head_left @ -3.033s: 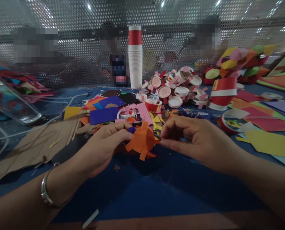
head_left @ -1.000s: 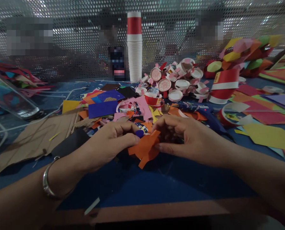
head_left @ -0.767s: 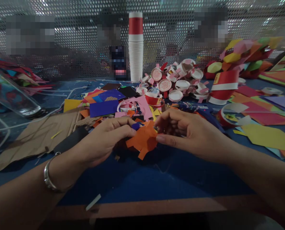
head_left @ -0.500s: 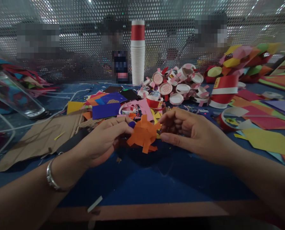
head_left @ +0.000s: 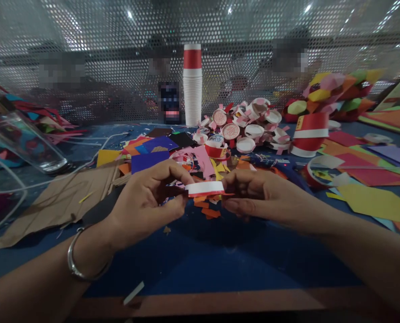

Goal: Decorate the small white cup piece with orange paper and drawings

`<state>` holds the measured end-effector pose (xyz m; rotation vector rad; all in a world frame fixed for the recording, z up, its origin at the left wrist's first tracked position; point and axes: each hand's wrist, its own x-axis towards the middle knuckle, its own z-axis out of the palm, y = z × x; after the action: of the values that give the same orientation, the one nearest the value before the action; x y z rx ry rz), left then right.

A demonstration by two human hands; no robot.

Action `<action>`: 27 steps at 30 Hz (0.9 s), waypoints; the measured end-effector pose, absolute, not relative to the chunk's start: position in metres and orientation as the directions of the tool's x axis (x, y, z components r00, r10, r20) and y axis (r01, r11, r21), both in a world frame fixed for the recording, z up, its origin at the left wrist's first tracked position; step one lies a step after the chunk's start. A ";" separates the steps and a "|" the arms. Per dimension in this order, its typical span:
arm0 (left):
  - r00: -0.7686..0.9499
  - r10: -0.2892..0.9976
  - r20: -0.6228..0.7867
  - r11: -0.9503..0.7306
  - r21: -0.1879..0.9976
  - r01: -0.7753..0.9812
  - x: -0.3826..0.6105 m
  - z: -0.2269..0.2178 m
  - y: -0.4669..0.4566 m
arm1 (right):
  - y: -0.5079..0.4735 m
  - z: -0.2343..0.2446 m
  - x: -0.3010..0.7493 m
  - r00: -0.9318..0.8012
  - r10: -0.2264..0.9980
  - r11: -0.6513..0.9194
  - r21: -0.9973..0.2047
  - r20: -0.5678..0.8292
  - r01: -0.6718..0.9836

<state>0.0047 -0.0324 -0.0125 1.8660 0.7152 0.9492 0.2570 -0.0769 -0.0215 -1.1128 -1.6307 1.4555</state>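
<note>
A perforated panel (head_left: 119, 67) is seen beyond the blue table (head_left: 200, 269). Cardboard (head_left: 62, 202) is laid at the left. A pile (head_left: 247, 128) of cut cup bottoms is heaped toward the back, just right of an upright cup stack (head_left: 193, 98). The left hand (head_left: 146, 202) is placed at the left end of a cup base (head_left: 206, 188), index finger set against it and thumb lower; whether it is pinched there cannot be told. By the right hand (head_left: 270, 197), the opposite end is pinched between thumb and fingers. The cup base, white and red, is held edge-on between both hands. Orange pieces (head_left: 210, 212) are seen just below; whether they are attached cannot be told.
</note>
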 end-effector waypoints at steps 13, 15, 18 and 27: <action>0.556 0.573 0.602 -0.787 0.594 0.167 0.003 -0.019 -0.024 | -0.074 -0.030 0.258 -0.400 0.913 -0.057 -0.995 -0.084 0.077; 0.469 0.759 0.453 -0.562 0.818 0.120 0.006 -0.022 -0.021 | -0.074 -0.030 0.258 -0.363 0.929 -0.037 -0.995 -0.068 0.091; 0.426 0.903 0.059 -0.095 0.994 0.062 0.009 -0.022 -0.016 | -0.074 -0.028 0.256 -0.309 0.950 -0.002 -0.987 -0.052 0.158; 0.592 0.779 -0.207 0.267 0.964 -0.014 0.012 -0.016 -0.025 | -0.073 -0.029 0.253 -0.308 0.951 0.106 -0.952 0.013 0.287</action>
<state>0.0118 -0.0250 -0.0159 1.1928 0.7885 0.6168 0.2534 -0.0726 -0.0286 -1.2226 -1.6982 1.2260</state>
